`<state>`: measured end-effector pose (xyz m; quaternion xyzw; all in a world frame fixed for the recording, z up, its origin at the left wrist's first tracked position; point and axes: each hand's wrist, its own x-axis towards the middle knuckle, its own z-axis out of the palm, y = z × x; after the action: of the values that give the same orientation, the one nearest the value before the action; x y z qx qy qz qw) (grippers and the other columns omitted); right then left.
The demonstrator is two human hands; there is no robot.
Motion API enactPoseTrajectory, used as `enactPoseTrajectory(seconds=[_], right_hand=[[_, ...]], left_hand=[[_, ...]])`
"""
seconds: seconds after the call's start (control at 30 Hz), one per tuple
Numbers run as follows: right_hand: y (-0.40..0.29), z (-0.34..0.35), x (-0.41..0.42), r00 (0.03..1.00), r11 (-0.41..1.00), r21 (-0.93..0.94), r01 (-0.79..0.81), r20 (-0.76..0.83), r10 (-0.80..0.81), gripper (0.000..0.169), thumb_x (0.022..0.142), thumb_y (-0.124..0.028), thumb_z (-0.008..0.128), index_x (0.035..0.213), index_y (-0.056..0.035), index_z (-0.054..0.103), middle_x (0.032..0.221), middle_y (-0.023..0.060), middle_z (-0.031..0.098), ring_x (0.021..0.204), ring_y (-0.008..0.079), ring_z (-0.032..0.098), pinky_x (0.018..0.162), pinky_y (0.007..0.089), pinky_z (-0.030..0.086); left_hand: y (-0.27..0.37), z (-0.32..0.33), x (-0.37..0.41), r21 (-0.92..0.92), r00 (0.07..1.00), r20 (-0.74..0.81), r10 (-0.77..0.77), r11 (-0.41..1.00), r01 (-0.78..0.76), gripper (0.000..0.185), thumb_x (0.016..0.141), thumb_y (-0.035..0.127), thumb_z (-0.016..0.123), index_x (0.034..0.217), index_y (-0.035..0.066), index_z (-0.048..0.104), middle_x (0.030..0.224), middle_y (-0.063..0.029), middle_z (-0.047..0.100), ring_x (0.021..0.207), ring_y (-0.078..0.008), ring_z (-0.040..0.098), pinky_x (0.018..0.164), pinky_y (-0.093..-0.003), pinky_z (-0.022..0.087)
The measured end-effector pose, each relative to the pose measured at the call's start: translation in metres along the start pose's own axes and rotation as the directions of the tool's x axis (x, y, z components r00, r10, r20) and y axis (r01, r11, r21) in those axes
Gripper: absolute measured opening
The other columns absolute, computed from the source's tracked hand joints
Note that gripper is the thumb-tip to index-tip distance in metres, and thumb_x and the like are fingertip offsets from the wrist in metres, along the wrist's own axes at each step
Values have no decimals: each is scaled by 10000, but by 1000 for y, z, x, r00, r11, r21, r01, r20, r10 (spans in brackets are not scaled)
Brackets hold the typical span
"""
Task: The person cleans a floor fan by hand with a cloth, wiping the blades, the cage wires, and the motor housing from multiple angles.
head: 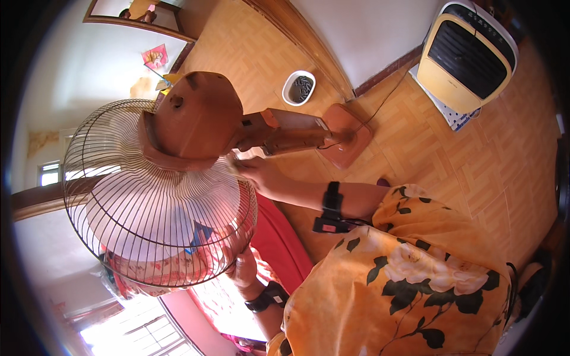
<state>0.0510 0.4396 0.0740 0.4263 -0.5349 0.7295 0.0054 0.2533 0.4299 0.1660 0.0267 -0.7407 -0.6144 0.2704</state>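
A brown pedestal fan stands before me, its motor housing (196, 120) seen from behind. The round wire guard (156, 213) bulges out, with pale blades (129, 218) inside it. At the guard's lower edge in the picture, my left hand (244, 269) grips the rim wires. My right hand (258, 173) is at the rear of the guard, close under the housing, fingers bent. Something small and pale shows at its fingertips, too blurred to name. The fan's neck (294, 131) runs to its square base (345, 138) on the floor.
A yellow and black appliance (467, 58) stands on a dotted mat (445, 111) by the wall. A white basin (298, 87) sits on the wood-pattern floor. A dark cable (389, 93) crosses toward the fan base. Red fabric (278, 231) and a bright window (133, 329) lie beyond my left hand.
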Motion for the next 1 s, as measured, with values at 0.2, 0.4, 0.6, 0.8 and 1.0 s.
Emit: enactPoseTrajectory(seconds=[0.2, 0.4, 0.6, 0.8, 1.0], right_hand=[[-26, -9, 8, 979, 989, 84, -126, -153, 138, 262, 771, 37, 573, 1029, -8, 569, 1009, 166, 571, 935, 327, 565, 776, 354, 474], [-28, 2, 31, 992, 1000, 14, -12, -128, 14, 154, 747, 39, 568, 896, 2, 549, 909, 140, 554, 842, 328, 545, 694, 366, 459], [-12, -13, -2, 995, 997, -20, -74, 70, 75, 210, 745, 50, 575, 942, -23, 577, 956, 144, 567, 871, 316, 563, 701, 366, 465], [-58, -9, 31, 990, 971, 229, -72, -99, 96, 267, 755, 35, 587, 1009, -45, 567, 1040, 133, 553, 934, 318, 550, 737, 362, 467], [-50, -16, 36, 991, 991, 16, 133, 0, -133, 290, 732, 48, 598, 1008, -40, 575, 1005, 130, 545, 928, 307, 539, 741, 351, 463]], left_hand=[[-4, -3, -1, -14, 1000, 18, 13, 1000, -13, 457, 912, 240, 458, 1344, 324, 335, 1440, -138, 242, 1273, -451, 278, 961, -620, 298], [-1, 6, 6, -8, 998, 62, 9, 1000, -8, 487, 899, 250, 482, 1351, 321, 315, 1448, -139, 224, 1274, -464, 261, 960, -635, 289], [-6, -1, -18, -63, 964, -260, -58, 997, 43, 463, 885, 242, 536, 1305, 126, 381, 1383, -164, 318, 1217, -401, 351, 950, -583, 352], [-7, 0, -9, 179, 962, -272, -32, 980, 83, 427, 868, 211, 583, 1254, 87, 450, 1274, -131, 451, 1100, -302, 471, 921, -457, 410], [-11, -17, -20, 66, 988, -124, -90, 993, 98, 497, 901, 289, 481, 1362, 314, 296, 1446, -177, 202, 1274, -449, 273, 947, -630, 310]])
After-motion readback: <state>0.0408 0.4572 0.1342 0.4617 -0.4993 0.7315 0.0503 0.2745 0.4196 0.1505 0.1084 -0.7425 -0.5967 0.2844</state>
